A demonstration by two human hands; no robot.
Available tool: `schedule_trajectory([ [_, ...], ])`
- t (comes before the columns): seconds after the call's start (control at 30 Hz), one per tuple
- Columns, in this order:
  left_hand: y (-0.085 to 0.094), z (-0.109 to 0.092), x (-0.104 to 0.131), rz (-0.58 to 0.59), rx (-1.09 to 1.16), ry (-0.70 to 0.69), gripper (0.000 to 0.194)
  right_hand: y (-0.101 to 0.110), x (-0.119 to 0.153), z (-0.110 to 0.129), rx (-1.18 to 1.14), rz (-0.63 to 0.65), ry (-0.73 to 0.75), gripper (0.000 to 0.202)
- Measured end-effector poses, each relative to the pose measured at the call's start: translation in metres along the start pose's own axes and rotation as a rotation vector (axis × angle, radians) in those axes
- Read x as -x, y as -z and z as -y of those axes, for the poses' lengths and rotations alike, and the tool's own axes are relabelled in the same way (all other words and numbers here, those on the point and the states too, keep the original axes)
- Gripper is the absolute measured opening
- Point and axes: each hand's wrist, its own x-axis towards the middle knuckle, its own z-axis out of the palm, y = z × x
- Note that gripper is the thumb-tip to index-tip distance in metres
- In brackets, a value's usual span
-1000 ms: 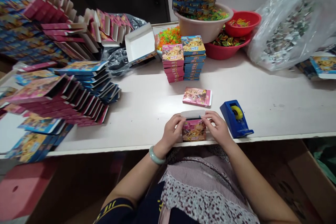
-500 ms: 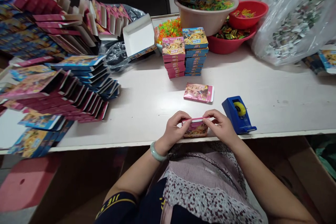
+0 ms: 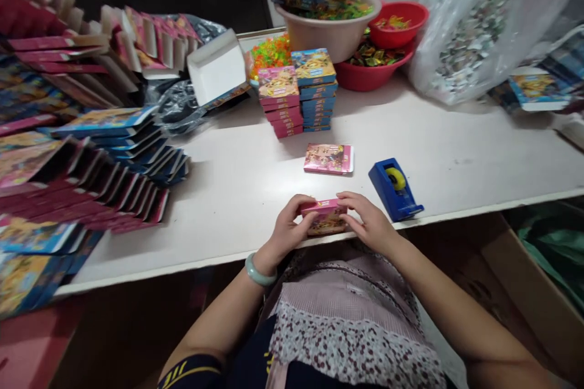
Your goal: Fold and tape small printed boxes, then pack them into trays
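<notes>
A small pink printed box (image 3: 326, 221) stands upright at the table's front edge, its narrow pink end facing up. My left hand (image 3: 294, 219) grips its left side, thumb in front and fingers behind. On the right side my right hand (image 3: 362, 219) holds the same box between thumb and fingers. Just beyond it, another pink box (image 3: 328, 158) lies flat, with a white edge at its right. A blue tape dispenser (image 3: 395, 189) with a yellow roll stands to the right of my right hand.
Stacked pink boxes (image 3: 279, 90) and blue boxes (image 3: 317, 76) stand further back. Behind them are a large beige basin (image 3: 326, 30), red bowls (image 3: 396, 23) and a clear bag (image 3: 433, 55) of small packets. Piles of open cartons (image 3: 100, 182) fill the left side.
The top of the held box, a raised flap with a dark gap beneath it before, is now folded down into a flat pink end. The view has turned to the right.
</notes>
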Motion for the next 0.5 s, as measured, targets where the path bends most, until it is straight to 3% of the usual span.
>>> schedule_trajectory([
  [0.07, -0.009, 0.001, -0.003, -0.058, 0.017, -0.028, 0.016, 0.023, 0.013, -0.003, 0.098, -0.099, -0.043, 0.034],
  [0.17, -0.02, 0.007, -0.007, -0.111, 0.002, -0.114, 0.021, 0.066, 0.041, -0.017, 0.356, -0.324, -0.252, 0.024],
  [0.27, -0.024, 0.013, -0.01, -0.092, -0.08, -0.164, 0.026, 0.094, 0.064, -0.033, 0.589, -0.311, -0.491, 0.025],
  [0.4, -0.024, 0.013, -0.012, -0.063, -0.143, -0.188, 0.028, 0.094, 0.062, -0.039, 0.667, -0.238, -0.59, 0.03],
  [0.5, -0.024, 0.011, -0.013, -0.067, -0.168, -0.192, 0.028, 0.087, 0.053, -0.041, 0.555, -0.26, -0.605, 0.03],
])
